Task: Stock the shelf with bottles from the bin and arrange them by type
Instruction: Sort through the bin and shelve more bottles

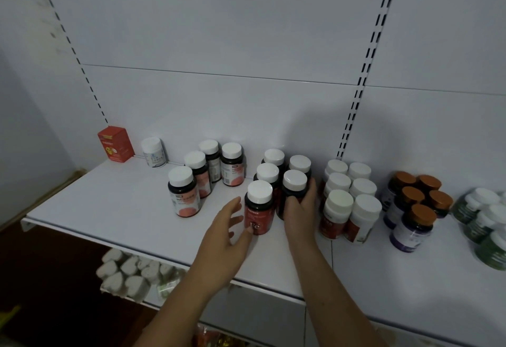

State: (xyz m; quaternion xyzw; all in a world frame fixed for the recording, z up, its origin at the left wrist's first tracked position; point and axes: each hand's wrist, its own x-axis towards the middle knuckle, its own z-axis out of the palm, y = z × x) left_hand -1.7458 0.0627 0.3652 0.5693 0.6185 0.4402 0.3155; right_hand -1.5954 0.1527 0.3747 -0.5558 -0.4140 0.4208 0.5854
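Left hand (227,233) fingers spread, thumb touching dark white-capped red-label bottle (258,209) just right of fingertips. Right hand (299,211) fingers clamped round neighbouring dark white-capped bottle (294,186).

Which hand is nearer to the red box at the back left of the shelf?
Left. The left hand is in front and to the right of the red box, beside the Fe bottle; the right hand lies farther right, gripping a dark bottle.

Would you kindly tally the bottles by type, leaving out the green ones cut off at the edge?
Small white bottle: 1
Pink-label bottles: 4
Fe bottles: 5
White red-label bottles: 6
Orange-cap bottles: 5
Total: 21
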